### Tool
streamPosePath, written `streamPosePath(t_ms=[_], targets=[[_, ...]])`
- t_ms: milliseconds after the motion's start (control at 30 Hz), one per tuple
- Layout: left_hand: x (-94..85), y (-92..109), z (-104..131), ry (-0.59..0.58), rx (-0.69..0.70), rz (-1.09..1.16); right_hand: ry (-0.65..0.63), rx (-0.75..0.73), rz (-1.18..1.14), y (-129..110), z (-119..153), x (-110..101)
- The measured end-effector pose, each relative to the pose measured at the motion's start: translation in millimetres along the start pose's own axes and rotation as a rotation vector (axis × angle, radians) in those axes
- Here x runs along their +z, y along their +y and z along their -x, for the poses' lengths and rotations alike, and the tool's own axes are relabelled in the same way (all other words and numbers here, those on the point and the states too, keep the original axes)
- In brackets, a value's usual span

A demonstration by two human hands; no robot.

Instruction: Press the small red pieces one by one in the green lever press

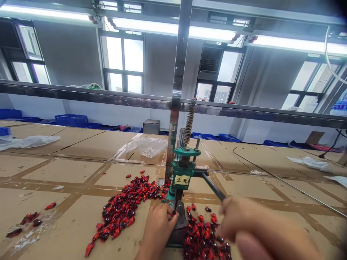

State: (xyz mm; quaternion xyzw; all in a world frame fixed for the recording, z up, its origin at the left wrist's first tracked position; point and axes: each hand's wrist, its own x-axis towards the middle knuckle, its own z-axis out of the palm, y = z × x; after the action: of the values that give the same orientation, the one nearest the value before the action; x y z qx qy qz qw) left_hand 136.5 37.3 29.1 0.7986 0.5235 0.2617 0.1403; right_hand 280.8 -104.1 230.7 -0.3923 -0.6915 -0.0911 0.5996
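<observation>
A heap of red-and-black parts (121,209) lies on the cardboard-covered tabletop (67,169), to the left of the left hand (158,227). The left hand's fingertips are pinched at the base of the green hand press (181,180); what they hold is hidden. The press label reads "2#". A second pile of parts (203,234) lies between both hands. The right hand (241,220), blurred, is closed around the press lever (214,187).
</observation>
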Motion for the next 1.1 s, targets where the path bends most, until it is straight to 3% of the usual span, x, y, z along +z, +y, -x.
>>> streamPosePath(t_ms=[100,200,267,367,500,600,667,767,867,933,1000,1100], targets=[[0.5,15.5,9.6,-0.063,-0.114,0.019,0.099,0.180,-0.103,9.7,-70.4,-3.3],[-8.0,16.5,22.6,-0.110,-0.149,0.070,0.096,0.206,-0.243,25.7,-110.1,6.5],[-24.1,0.9,27.3,-0.099,-0.142,0.037,0.130,0.175,-0.263,32.8,-116.4,11.9],[-56.5,-42.9,24.9,-0.041,-0.133,-0.205,0.192,0.157,-0.299,37.5,-111.3,13.8],[-85.9,-97.9,12.1,-0.209,-0.188,-0.359,0.194,0.112,-0.313,39.6,-106.7,14.3],[-90.4,-109.6,3.3,-0.279,-0.168,-0.304,0.227,0.105,-0.328,40.4,-107.7,16.2],[-86.0,-102.2,-0.6,-0.282,-0.126,-0.272,0.233,0.114,-0.336,40.6,-108.1,16.7],[-66.6,-76.2,-4.0,-0.260,-0.073,0.020,0.225,0.118,-0.335,40.5,-108.2,16.6],[-34.1,-46.1,-6.2,-0.094,-0.056,0.302,0.226,0.117,-0.351,40.4,-108.1,16.6],[-12.0,-31.3,-7.3,0.009,-0.038,0.317,0.223,0.122,-0.357,40.4,-108.0,16.5],[4.9,-24.0,-8.3,0.040,-0.043,0.319,0.214,0.130,-0.360,40.3,-107.8,16.1],[16.8,-24.7,-9.6,0.051,-0.050,0.338,0.201,0.138,-0.370,40.0,-107.5,15.3]])
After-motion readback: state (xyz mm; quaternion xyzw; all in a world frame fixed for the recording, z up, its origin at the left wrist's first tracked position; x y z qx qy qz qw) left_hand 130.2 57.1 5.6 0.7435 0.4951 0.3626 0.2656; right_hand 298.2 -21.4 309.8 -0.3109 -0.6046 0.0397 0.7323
